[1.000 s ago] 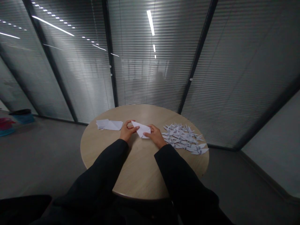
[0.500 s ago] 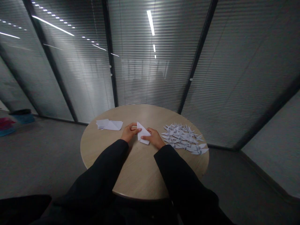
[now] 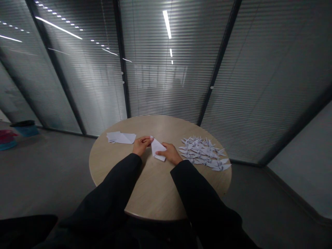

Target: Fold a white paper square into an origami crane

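Left hand (image 3: 141, 145): fingers pinching the upper tip of the folded white paper (image 3: 157, 148).
Right hand (image 3: 171, 153): fingers pressed together, tips against the paper's right edge; pinch cannot be told.
Paper position: between the hands, above the round wooden surface (image 3: 155, 186).
Left of hands: stack of white paper sheets (image 3: 120, 137).
Right of hands: pile of paper cranes (image 3: 202, 152), just beside the right hand.

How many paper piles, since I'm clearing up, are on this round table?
2: a stack of white paper sheets on the left of the wooden table, and a heap of folded paper cranes on its right. No other pile shows.
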The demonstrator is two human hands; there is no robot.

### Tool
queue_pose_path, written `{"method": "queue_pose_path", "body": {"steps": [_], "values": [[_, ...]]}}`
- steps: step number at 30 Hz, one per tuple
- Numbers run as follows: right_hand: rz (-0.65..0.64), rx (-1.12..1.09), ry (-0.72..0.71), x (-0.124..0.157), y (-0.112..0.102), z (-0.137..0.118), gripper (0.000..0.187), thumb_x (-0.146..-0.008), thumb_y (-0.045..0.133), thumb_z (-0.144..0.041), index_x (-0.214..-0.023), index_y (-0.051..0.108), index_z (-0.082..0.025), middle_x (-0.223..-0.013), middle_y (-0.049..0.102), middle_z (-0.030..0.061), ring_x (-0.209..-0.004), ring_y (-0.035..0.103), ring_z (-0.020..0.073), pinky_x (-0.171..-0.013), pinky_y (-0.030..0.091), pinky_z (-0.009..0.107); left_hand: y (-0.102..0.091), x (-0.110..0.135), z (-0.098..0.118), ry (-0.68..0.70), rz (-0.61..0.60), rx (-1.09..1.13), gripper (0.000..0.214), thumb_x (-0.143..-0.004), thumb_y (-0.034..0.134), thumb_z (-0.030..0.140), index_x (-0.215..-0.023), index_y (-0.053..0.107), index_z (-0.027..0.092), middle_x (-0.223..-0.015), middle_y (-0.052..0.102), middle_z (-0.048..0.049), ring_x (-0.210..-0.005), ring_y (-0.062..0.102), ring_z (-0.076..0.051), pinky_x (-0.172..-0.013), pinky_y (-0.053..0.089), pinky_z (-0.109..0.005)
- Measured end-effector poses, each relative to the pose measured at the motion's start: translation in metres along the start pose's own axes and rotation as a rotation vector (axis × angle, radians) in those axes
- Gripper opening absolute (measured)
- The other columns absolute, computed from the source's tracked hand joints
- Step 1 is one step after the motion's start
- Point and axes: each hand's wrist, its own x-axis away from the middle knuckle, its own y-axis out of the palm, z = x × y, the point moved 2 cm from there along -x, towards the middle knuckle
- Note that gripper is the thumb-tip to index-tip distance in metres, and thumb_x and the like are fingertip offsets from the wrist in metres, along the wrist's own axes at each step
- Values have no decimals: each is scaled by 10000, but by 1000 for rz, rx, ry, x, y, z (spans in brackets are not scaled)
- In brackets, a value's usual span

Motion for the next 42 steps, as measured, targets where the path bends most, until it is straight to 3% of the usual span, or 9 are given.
{"method": "queue_pose_path", "body": {"steps": [8, 13, 19, 42], "values": [[-29, -73, 29, 1, 0, -2, 283, -566, 739, -263, -798, 653, -126, -737, 655, 11, -635, 577, 138, -544, 422, 223, 1, -1, 0, 24, -43, -10, 468, -462, 791, 499, -704, 632, 131, -594, 636, -1, -549, 581, -119, -593, 495, -261], [9, -34, 32, 1, 0, -2, 289, -564, 739, -267, -807, 664, -130, -713, 650, 10, -593, 558, 129, -543, 412, 228, 3, 1, 1, 46, -67, -23, 445, -442, 831, 374, -760, 622, 142, -612, 643, 4, -570, 596, -132, -586, 496, -265], [-19, -50, 37, 1, 0, -2, 303, -564, 737, -288, -809, 668, -124, -711, 653, 10, -586, 562, 132, -522, 404, 223, 3, 3, 5, 45, -32, -77, 378, -419, 838, 356, -650, 633, 138, -574, 644, -14, -534, 589, -142, -576, 493, -284], [-98, -117, 26, 1, 0, -3, 365, -565, 743, -297, -869, 671, -107, -731, 656, 21, -599, 558, 129, -547, 417, 228, -1, 0, -2, 15, 31, 50, 370, -477, 825, 383, -690, 658, 130, -611, 643, -19, -549, 575, -119, -556, 483, -253]]}}
